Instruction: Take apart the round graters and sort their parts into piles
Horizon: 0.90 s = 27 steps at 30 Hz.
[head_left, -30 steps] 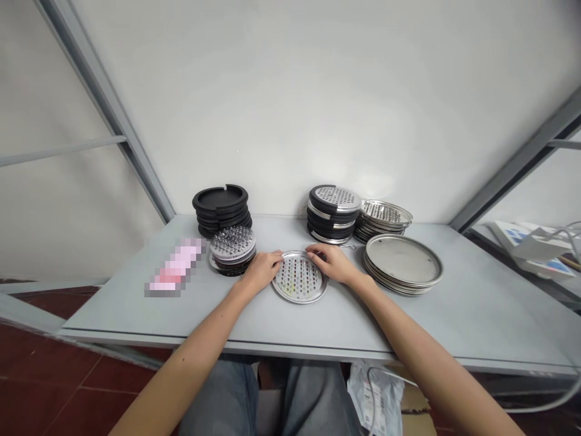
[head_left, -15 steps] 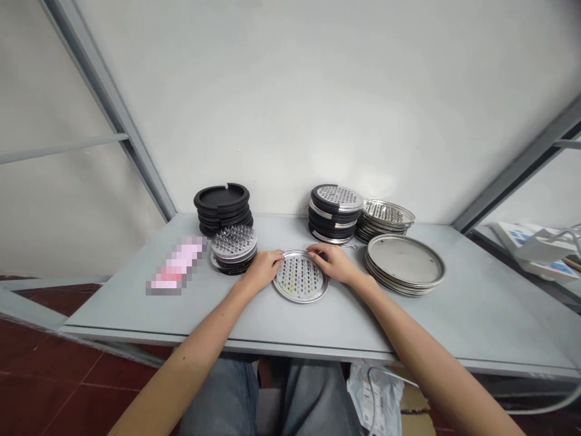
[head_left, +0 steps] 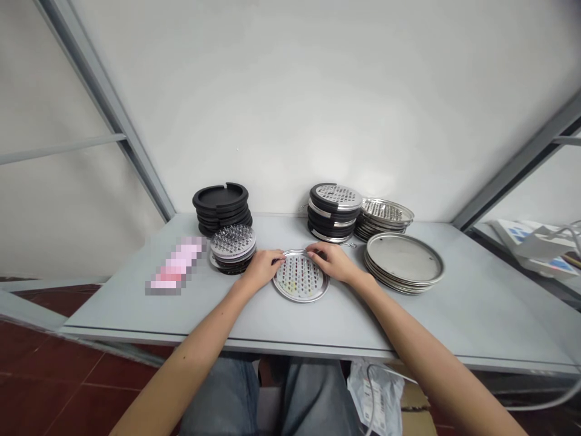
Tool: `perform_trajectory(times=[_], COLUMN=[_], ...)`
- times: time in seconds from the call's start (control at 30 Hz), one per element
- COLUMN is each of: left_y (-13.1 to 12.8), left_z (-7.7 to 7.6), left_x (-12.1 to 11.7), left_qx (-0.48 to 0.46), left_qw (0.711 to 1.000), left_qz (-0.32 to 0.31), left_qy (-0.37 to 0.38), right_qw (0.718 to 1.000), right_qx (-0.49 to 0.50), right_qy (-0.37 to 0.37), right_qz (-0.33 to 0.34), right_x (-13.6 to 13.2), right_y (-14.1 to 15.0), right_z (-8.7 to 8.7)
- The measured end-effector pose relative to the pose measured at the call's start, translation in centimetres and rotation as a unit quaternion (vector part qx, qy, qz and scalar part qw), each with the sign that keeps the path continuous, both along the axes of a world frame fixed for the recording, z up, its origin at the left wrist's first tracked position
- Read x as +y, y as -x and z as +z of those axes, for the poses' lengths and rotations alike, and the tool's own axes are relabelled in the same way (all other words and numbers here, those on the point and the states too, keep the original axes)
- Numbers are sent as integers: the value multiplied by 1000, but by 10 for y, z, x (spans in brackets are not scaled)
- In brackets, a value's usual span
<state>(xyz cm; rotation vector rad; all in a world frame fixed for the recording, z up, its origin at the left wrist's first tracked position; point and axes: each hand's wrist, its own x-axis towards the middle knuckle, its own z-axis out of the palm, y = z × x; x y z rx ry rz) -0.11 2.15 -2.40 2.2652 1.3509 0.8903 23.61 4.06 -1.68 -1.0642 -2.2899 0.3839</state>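
Observation:
A round metal grater plate [head_left: 299, 281] with rows of raised teeth and a shiny rim lies flat on the grey table between my hands. Its surface catches red, green and yellow tints. My left hand [head_left: 264, 267] has its fingers closed on the upper left of the rim. On the upper right, my right hand [head_left: 330, 259] grips the same rim with thumb and fingers. Just left of my left hand stands a stack of smaller grater discs [head_left: 233, 242]. To the right of my right hand is a pile of plain round metal plates [head_left: 403, 260].
Black rings [head_left: 221, 203] are stacked at the back left. Behind my right hand rises a stack of black-rimmed graters [head_left: 338, 200], with silver-rimmed graters [head_left: 388, 211] beside it. A blurred pink item [head_left: 177, 265] lies at left. The wall [head_left: 290, 109] closes off the back.
The view has shifted very slightly. Both hands stay at the grater plate's rim, and the stacks are unchanged.

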Motion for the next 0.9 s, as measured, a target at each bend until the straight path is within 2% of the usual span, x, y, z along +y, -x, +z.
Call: perform_trajectory(times=[0.9], left_y=[-1], left_z=[-1], left_x=[-2], left_qx=[47], left_qw=[998], left_qz=[16], left_qy=[-30], right_qw=[1000], right_qx=[-8], right_qy=[-7], right_qz=[2], right_x=[1], right_y=[0], right_z=[-2])
